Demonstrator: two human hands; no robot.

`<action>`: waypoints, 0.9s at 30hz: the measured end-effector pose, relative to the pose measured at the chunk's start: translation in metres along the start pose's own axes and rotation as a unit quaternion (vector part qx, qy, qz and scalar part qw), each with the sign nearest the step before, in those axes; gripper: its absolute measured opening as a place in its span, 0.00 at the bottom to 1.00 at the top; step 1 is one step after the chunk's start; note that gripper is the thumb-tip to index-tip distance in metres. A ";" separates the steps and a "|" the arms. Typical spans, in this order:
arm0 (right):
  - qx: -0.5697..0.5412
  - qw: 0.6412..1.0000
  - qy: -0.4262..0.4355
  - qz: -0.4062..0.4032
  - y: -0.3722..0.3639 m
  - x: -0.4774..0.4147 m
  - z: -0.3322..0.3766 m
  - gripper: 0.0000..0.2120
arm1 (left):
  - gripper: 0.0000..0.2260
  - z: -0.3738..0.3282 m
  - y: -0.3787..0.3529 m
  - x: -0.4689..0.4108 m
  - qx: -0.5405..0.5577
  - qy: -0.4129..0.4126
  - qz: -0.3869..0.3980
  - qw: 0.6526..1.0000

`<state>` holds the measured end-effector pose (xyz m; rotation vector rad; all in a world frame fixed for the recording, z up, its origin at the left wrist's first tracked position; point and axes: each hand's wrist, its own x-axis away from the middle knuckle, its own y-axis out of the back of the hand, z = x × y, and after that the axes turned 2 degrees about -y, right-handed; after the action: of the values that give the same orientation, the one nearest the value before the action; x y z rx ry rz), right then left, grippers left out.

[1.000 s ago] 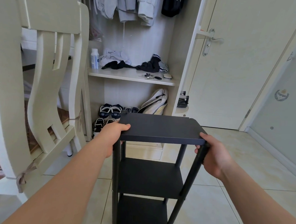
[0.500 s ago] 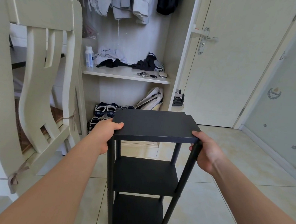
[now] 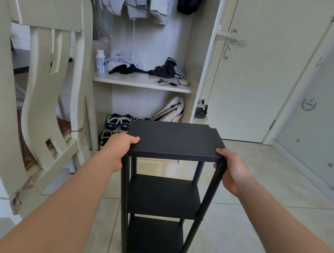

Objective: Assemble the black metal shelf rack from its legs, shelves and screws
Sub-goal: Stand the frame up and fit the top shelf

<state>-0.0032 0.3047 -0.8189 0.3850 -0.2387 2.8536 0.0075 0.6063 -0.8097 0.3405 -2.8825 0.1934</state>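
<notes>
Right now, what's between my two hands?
In the head view, only the rack's top shelf: the left hand grips its left edge, the right hand its right front corner and leg.

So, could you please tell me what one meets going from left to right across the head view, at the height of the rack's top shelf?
Cream chair → left hand → top shelf of the black rack → right hand → tiled floor → patterned wall.
</notes>
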 end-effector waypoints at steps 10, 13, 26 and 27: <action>0.030 0.998 -0.017 -0.059 -0.006 -0.007 -0.004 0.07 | 0.17 -0.004 -0.004 0.004 -0.043 0.028 -0.037 0.998; 0.055 0.996 -0.018 -0.074 -0.007 -0.007 -0.002 0.07 | 0.17 -0.005 -0.004 0.002 -0.054 0.035 -0.038 0.997; 0.073 0.993 0.017 -0.090 -0.012 -0.001 0.000 0.08 | 0.05 -0.001 0.004 0.007 0.055 0.065 -0.001 0.996; 0.074 0.993 0.018 -0.092 -0.012 -0.001 0.000 0.09 | 0.05 -0.002 0.004 0.008 0.062 0.068 0.002 0.996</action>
<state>0.0008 0.3159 -0.8179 0.3624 0.0147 2.7011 -0.0002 0.6088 -0.8060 0.3302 -2.7428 0.3818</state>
